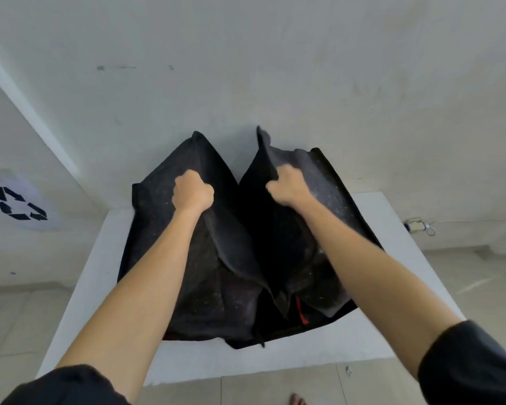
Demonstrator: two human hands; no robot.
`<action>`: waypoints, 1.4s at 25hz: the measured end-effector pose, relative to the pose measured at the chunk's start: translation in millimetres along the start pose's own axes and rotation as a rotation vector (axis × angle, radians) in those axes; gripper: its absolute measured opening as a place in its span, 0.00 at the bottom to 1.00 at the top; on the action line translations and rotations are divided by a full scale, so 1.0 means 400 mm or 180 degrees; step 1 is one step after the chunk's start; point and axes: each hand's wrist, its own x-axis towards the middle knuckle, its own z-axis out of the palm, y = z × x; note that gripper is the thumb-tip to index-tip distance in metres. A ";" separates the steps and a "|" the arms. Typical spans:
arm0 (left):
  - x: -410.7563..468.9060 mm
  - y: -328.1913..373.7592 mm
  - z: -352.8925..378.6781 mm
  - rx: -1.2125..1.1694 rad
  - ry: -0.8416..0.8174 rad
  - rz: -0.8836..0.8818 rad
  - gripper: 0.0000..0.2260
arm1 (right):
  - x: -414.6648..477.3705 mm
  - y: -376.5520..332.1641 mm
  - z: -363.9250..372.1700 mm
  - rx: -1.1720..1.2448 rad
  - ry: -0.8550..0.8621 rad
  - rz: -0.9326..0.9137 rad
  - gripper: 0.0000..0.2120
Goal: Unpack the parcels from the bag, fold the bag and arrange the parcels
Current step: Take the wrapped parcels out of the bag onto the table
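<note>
A large black fabric bag (pixel 216 293) stands on a white table (pixel 105 264) against the wall. My left hand (pixel 192 192) is clenched on the bag's left top flap. My right hand (pixel 289 185) grips the right top flap and holds it up. The two flaps are pulled apart, with a dark gap between them. A small red strip (pixel 301 312) shows low in the opening near the front. No parcels are visible; the bag's inside is too dark to make out.
The white wall rises right behind the table. A recycling sign (pixel 19 203) hangs on the left wall. A small wall fitting with a cord (pixel 419 225) sits at the right. Tiled floor surrounds the table, and a bare foot (pixel 297 399) shows at the bottom.
</note>
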 end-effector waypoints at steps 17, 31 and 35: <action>0.107 0.225 -0.438 -0.0498 0.1485 0.1643 0.14 | 0.041 -0.305 -0.384 -0.0166 0.1297 -0.1099 0.15; 0.142 0.325 -0.459 -0.0831 0.2018 0.2217 0.09 | 0.086 -0.365 -0.411 -0.0843 0.1825 -0.1768 0.06; 0.164 0.342 -0.500 -0.1148 0.2045 0.2294 0.10 | 0.063 -0.348 -0.467 -0.0366 0.2129 -0.1256 0.01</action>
